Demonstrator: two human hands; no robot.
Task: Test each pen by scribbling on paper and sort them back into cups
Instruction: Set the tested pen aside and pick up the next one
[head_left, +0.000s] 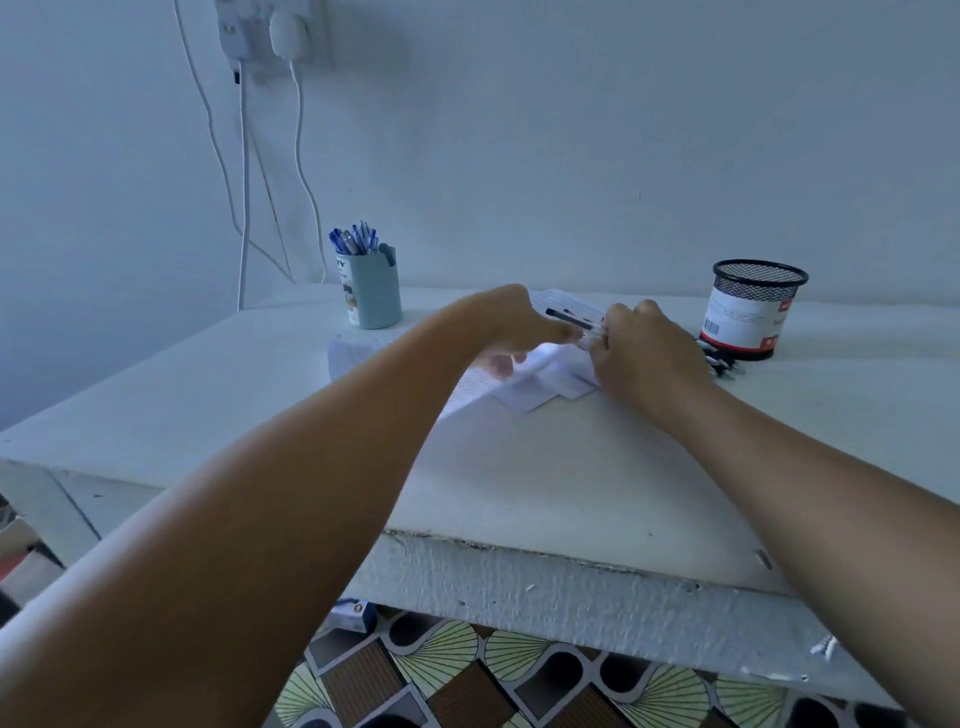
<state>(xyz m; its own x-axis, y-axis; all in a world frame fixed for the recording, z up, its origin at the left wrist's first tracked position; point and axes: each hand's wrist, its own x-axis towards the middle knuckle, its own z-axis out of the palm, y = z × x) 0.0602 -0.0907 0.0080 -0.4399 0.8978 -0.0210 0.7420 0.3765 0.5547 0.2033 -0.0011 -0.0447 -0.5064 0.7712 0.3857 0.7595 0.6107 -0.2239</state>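
My right hand (644, 343) grips a black-capped pen (569, 318) over the white papers (540, 387) at the middle of the table. My left hand (511, 325) reaches across the papers, and its fingertips touch the same pen near the right hand. A light blue cup (375, 293) holding several blue pens (354, 240) stands to the left. A black mesh cup (750, 312) with a white and red label stands to the right. Several dark pens (722, 364) lie on the table at the mesh cup's foot.
The white table (519, 483) has a chipped front edge. Behind it, white cables (244, 171) hang from wall plugs down the wall. A patterned floor (467, 675) and a small blue box (353, 616) show under the table.
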